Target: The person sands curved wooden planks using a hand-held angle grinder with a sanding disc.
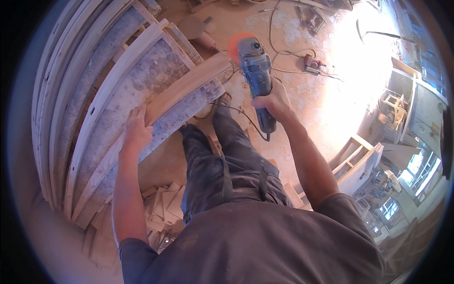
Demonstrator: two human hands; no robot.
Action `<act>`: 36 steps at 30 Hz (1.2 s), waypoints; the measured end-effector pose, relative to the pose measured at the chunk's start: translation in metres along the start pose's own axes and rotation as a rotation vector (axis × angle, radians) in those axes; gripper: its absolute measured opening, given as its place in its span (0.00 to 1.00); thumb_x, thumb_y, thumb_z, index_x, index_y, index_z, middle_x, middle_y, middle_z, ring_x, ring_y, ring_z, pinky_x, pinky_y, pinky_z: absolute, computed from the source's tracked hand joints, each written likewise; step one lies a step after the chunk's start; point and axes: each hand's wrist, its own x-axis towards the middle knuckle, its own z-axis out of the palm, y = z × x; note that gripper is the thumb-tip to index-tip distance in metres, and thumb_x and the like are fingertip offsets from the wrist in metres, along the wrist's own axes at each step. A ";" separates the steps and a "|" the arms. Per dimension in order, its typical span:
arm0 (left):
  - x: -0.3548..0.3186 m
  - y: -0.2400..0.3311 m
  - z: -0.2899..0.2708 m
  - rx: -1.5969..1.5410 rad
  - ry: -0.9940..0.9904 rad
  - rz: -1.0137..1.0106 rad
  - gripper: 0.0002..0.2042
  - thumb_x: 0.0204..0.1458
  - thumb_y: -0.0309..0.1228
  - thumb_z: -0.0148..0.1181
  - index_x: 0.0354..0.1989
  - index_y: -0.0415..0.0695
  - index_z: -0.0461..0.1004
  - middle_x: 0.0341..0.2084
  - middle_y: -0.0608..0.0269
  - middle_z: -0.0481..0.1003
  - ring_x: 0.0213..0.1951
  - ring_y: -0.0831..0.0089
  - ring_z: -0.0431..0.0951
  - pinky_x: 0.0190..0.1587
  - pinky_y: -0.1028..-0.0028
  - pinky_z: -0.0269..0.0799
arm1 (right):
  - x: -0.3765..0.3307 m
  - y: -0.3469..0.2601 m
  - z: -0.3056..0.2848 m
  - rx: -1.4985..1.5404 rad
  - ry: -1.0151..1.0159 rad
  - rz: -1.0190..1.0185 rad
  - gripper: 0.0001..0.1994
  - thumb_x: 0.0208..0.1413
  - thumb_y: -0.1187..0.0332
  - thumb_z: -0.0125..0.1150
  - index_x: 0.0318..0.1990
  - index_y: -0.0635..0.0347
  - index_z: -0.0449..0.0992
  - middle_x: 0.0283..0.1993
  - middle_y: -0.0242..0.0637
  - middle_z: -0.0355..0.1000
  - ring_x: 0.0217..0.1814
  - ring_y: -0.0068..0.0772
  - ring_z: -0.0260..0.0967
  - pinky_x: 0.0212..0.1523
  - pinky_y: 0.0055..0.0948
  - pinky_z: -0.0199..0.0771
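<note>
Meanwhile, at the curved frame: grinder in one hand, board under the other

The right hand point(273, 103) was closed around the body of a blue-grey angle grinder point(256, 71), its orange disc point(236, 43) pointing far, just right of the board's end. The left hand point(136, 130) lay open, fingers spread flat on a pale wooden board point(187, 87) resting across the curved wooden frame point(101, 102) on the left. Offcuts point(163, 206) lay piled near the legs. Sawdust covered the floor point(307, 102), with cables and other power tools point(313, 64) farther off.
</note>
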 end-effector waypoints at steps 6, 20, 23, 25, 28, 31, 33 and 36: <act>0.000 0.002 -0.002 0.005 -0.008 -0.031 0.34 0.44 0.20 0.72 0.64 0.32 0.68 0.58 0.46 0.72 0.62 0.47 0.70 0.65 0.58 0.69 | 0.004 -0.007 -0.020 -0.119 -0.046 0.010 0.28 0.34 0.68 0.71 0.48 0.67 0.76 0.34 0.36 0.75 0.37 0.30 0.73 0.43 0.33 0.76; 0.021 -0.012 -0.025 -0.152 -0.168 -0.025 0.34 0.43 0.23 0.73 0.63 0.33 0.71 0.59 0.46 0.73 0.63 0.49 0.72 0.67 0.64 0.67 | 0.022 -0.011 -0.044 -0.131 -0.100 0.009 0.28 0.33 0.72 0.70 0.49 0.67 0.75 0.37 0.34 0.74 0.39 0.30 0.72 0.45 0.29 0.73; 0.034 -0.049 -0.033 -0.142 0.004 0.021 0.32 0.45 0.26 0.74 0.62 0.33 0.73 0.58 0.49 0.73 0.63 0.52 0.73 0.67 0.65 0.66 | 0.013 0.006 -0.046 -0.061 0.007 0.017 0.24 0.34 0.70 0.70 0.45 0.67 0.76 0.33 0.34 0.74 0.35 0.30 0.71 0.43 0.30 0.74; 0.040 -0.053 -0.031 -0.190 0.147 -0.011 0.31 0.46 0.28 0.74 0.62 0.34 0.73 0.59 0.49 0.73 0.63 0.53 0.73 0.67 0.64 0.66 | 0.003 0.016 -0.046 0.029 0.022 0.064 0.23 0.34 0.71 0.71 0.43 0.66 0.76 0.33 0.34 0.75 0.35 0.29 0.72 0.42 0.30 0.74; 0.041 -0.029 -0.022 -0.236 0.196 -0.077 0.31 0.48 0.28 0.73 0.63 0.36 0.73 0.61 0.48 0.73 0.63 0.53 0.73 0.67 0.63 0.67 | -0.005 0.026 -0.042 0.142 0.029 0.110 0.22 0.35 0.72 0.71 0.42 0.65 0.76 0.33 0.33 0.75 0.35 0.28 0.73 0.41 0.30 0.75; 0.035 0.031 -0.009 -0.030 0.136 -0.040 0.32 0.49 0.26 0.71 0.66 0.40 0.72 0.61 0.46 0.74 0.64 0.53 0.74 0.66 0.63 0.67 | -0.008 0.019 -0.028 0.174 0.048 0.108 0.22 0.35 0.72 0.72 0.43 0.65 0.76 0.33 0.34 0.75 0.35 0.28 0.74 0.41 0.30 0.75; 0.045 0.030 -0.007 -0.098 0.095 -0.109 0.34 0.50 0.25 0.69 0.69 0.42 0.70 0.62 0.44 0.73 0.64 0.53 0.74 0.67 0.62 0.66 | -0.005 0.014 -0.017 0.164 0.049 0.082 0.23 0.35 0.71 0.73 0.43 0.66 0.76 0.34 0.34 0.75 0.35 0.28 0.74 0.41 0.30 0.75; 0.057 0.001 -0.019 -0.353 -0.067 -0.142 0.36 0.49 0.22 0.68 0.71 0.42 0.67 0.63 0.41 0.73 0.66 0.52 0.73 0.69 0.63 0.64 | -0.001 -0.007 -0.005 0.100 0.050 0.078 0.23 0.36 0.70 0.73 0.43 0.66 0.76 0.35 0.34 0.75 0.36 0.28 0.73 0.42 0.30 0.75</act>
